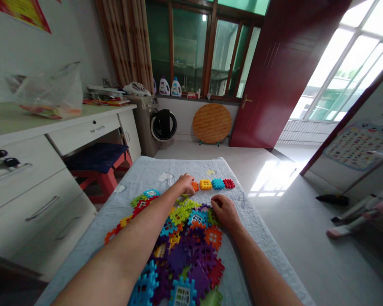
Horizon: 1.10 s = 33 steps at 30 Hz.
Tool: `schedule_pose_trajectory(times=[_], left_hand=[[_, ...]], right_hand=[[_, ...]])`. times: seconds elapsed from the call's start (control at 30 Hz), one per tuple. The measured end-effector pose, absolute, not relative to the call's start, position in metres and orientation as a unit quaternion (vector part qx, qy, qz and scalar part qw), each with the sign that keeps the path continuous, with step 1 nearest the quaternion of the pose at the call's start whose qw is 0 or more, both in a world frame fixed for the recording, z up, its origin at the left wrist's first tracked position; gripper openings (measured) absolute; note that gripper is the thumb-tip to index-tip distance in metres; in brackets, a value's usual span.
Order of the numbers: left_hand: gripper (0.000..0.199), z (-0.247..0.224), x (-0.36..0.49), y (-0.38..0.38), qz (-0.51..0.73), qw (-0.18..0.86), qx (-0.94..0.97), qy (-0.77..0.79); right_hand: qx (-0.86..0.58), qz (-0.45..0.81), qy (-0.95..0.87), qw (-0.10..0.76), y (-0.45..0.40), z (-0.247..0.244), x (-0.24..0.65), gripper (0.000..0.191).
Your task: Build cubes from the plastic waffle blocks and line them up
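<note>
My left hand (187, 183) reaches across the table, its fingers closed on an orange interlocking plastic block (195, 186). That block is at the left end of a short row. To its right in the row lie a yellow block (206, 184), a blue block (218, 183) and a red block (229, 183). My right hand (225, 210) rests with curled fingers at the right edge of a mixed pile, beside a green block (213, 217); whether anything is in those fingers is hidden. Purple blocks (178, 257) fill much of the pile's middle, partly behind my left forearm.
A pale blue cloth (242, 238) covers the table. To the left stand a white desk (67, 131) and a red stool (107, 180) with a dark cushion. Beyond are a washing machine (147, 123), a round wooden tabletop (212, 123) and a red door (274, 76).
</note>
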State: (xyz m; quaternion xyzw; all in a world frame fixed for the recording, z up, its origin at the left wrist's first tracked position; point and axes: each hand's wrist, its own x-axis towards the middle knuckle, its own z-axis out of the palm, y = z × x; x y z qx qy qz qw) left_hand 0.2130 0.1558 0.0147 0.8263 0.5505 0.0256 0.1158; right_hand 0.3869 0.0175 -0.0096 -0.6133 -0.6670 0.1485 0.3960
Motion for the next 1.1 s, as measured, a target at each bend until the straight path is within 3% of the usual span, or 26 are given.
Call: schedule_pose_trajectory(times=[0.3,0.7,1.1], left_hand=[[0.039,0.011,0.212,0.161,0.023,0.117,0.832,0.541],[0.052,0.011,0.21,0.168,0.008,0.133,0.831,0.54],[0.044,0.018,0.211,0.165,-0.003,0.146,0.836,0.529]], right_hand=[[-0.614,0.15,-0.667,0.394,0.016,-0.007,0.386,0.014],[-0.617,0.153,-0.666,0.39,0.014,-0.005,0.386,0.013],[-0.617,0.15,-0.67,0.385,0.015,-0.008,0.387,0.015]])
